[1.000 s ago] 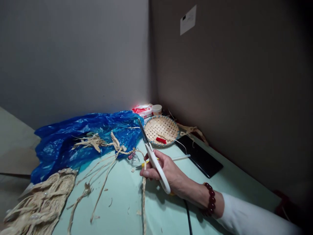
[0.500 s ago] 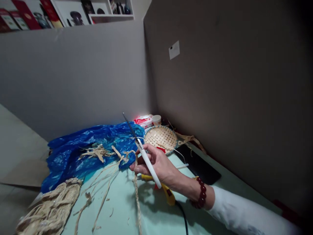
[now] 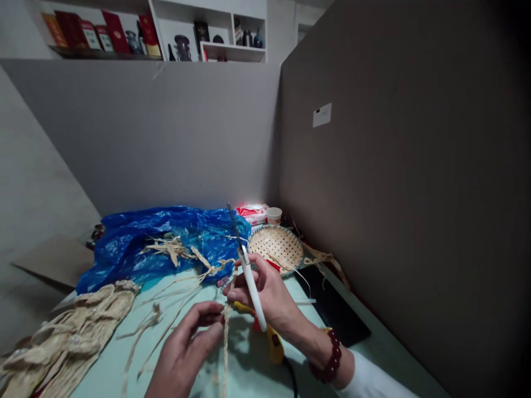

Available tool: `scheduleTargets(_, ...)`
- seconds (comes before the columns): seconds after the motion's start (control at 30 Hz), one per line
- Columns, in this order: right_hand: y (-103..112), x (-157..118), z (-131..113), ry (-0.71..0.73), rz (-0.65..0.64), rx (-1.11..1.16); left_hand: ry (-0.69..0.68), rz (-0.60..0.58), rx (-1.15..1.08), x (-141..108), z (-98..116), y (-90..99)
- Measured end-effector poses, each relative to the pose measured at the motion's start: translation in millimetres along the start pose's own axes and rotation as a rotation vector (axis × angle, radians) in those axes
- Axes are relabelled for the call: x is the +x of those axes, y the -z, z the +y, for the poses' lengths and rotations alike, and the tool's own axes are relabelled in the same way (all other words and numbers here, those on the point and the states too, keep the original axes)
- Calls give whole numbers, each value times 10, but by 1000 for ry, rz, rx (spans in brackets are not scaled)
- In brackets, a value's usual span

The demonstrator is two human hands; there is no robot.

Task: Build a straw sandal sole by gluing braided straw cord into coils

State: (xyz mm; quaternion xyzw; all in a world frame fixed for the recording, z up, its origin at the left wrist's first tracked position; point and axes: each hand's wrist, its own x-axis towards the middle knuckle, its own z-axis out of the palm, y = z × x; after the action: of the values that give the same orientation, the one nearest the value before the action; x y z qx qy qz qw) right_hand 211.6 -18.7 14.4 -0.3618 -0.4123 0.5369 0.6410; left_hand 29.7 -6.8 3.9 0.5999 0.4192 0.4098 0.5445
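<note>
My right hand (image 3: 269,293) holds white-handled scissors (image 3: 252,290), seen edge-on with their thin dark blades pointing up and away. The same fingers also pinch the upper part of a braided straw cord (image 3: 226,354), which hangs down toward the table's near edge. My left hand (image 3: 188,345) is at the cord just below, thumb and fingertips closing on it. Behind and below the right hand lies a yellow glue gun (image 3: 274,345) with a black cable, partly hidden. Loose straw strands (image 3: 166,326) spread over the table left of the cord.
A blue plastic bag (image 3: 136,243) with straw scraps (image 3: 168,249) covers the back left. A thick woven straw piece (image 3: 78,331) lies at the left. A round woven basket (image 3: 276,243), paper cup (image 3: 274,214) and black tablet-like slab (image 3: 332,307) are toward the right wall.
My left hand has come into view from below and reached the braided cord. The right hand still holds scissors and cord. The view has shifted up and left.
</note>
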Motion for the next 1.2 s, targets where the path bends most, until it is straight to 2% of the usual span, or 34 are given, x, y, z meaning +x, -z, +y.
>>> scheduleTargets(0.1,-39,-10,86,-48,-45,-18,42,-15,-81,6,-28,-107)
scheduleTargets(0.2,-54,-23,131,-83,-55,-39,79,25,-108,-35,-70,-105)
scheduleTargets(0.4,-1,-8,122,-131,36,-50,210,26,-219,-78,-114,-81)
scheduleTargets(0.63,67,35,150,-172,63,10,303,93,-310,-71,-22,-54)
scheduleTargets(0.77,38,-4,231,-206,49,54,292,143,-249,-91,-33,-81)
scheduleTargets(0.93,-17,-88,288,-241,14,135,238,88,-79,-95,-58,-106)
scheduleTargets(1.2,6,-101,260,-179,48,172,228,67,60,-125,-58,-100)
